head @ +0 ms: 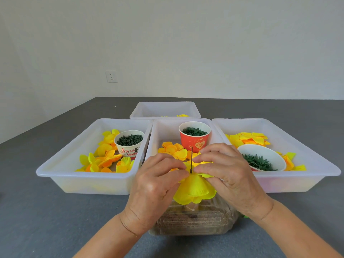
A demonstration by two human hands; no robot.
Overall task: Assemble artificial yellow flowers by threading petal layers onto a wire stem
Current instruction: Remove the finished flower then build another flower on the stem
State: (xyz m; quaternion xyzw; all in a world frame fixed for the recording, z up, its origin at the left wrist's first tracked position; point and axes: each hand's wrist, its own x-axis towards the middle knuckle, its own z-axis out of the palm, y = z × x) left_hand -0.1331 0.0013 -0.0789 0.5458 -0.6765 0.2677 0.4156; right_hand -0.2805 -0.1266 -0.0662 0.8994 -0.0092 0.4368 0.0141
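I count 4 white trays (87, 180), 3 paper cups (194, 139) of green parts, 1 wire stem (191, 159) and my 2 hands (158, 185).

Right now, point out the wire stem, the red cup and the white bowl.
wire stem (191, 159), head view, on the bare upright shaft above the petals.
red cup (194, 143), head view, on its red front wall.
white bowl (260, 149), head view, on the bare white inner wall near its rim.
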